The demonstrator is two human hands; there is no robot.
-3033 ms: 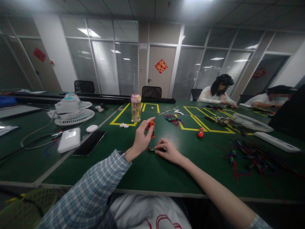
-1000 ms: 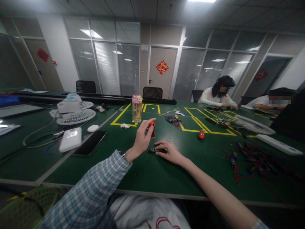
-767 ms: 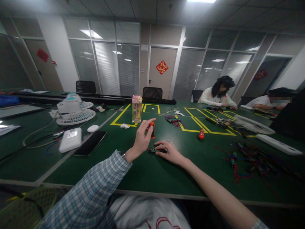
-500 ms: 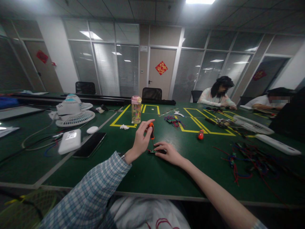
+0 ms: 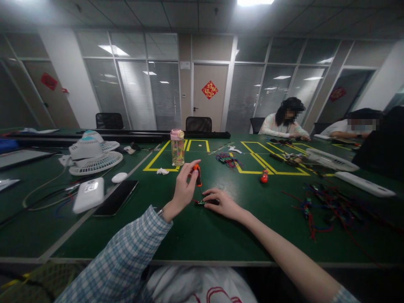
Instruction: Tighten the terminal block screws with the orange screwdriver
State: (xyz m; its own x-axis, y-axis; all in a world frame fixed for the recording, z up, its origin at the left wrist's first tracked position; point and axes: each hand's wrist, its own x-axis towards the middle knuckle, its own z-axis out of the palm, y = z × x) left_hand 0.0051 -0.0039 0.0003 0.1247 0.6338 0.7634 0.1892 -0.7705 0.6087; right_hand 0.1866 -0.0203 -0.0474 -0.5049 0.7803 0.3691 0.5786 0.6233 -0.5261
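Orange screwdriver [image 5: 198,180], pinched in the closed fingers of the left hand [image 5: 184,190], should sit square and press lightly on the board [image 5: 200,203], gripped against the surface [image 5: 221,237] by the right hand's [image 5: 224,205] fingers.

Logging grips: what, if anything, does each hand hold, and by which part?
Left hand: screwdriver, by its handle. Right hand: board, apparently pinched at its right end.

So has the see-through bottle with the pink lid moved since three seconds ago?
No, the see-through pink-lidded bottle stands in the same place beside the yellow tape outline's near edge.
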